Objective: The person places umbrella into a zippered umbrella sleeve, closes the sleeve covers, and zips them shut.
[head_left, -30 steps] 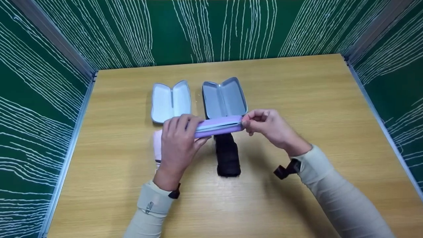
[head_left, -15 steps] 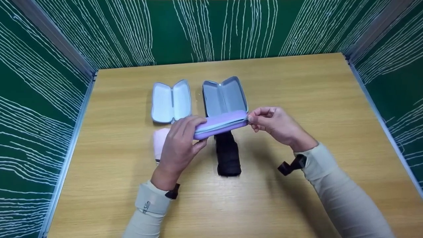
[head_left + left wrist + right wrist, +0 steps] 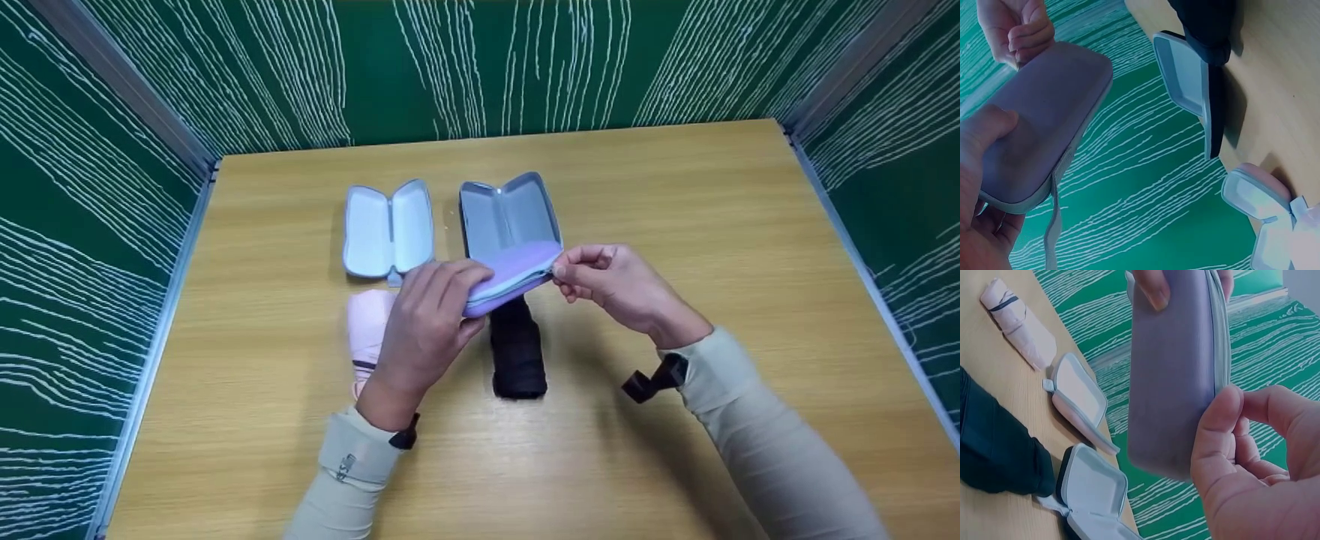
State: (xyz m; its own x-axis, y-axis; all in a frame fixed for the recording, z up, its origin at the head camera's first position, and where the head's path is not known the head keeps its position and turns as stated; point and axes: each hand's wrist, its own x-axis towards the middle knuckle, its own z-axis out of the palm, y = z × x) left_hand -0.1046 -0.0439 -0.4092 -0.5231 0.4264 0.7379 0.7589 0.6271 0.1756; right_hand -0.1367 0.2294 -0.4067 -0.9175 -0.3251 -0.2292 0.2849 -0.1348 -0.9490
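A purple zippered case (image 3: 519, 268) is held up over the middle of the table. My left hand (image 3: 435, 322) grips its left end, with the thumb (image 3: 996, 124) on one broad face and the fingers on the other. At the right end, my right hand (image 3: 611, 285) pinches the zipper pull between thumb and index finger; the pull itself is hidden by the fingertips. The pale zipper (image 3: 1220, 332) runs along the case's side up to that pinch. A grey strap (image 3: 1053, 225) dangles from the case in the left wrist view.
Behind the hands stand an opened white-lined case (image 3: 371, 232) and an opened grey-lined case (image 3: 487, 221). Nearer lie a rolled pink bundle (image 3: 367, 322) with a dark band, like a folded umbrella, and a black one (image 3: 517, 360). Green panels (image 3: 480, 75) border the wooden table (image 3: 675, 195).
The purple case has swung so its right end points farther away, and its upper face shows more. My left hand has shifted right; my right hand moved right, then slightly back, still pinching.
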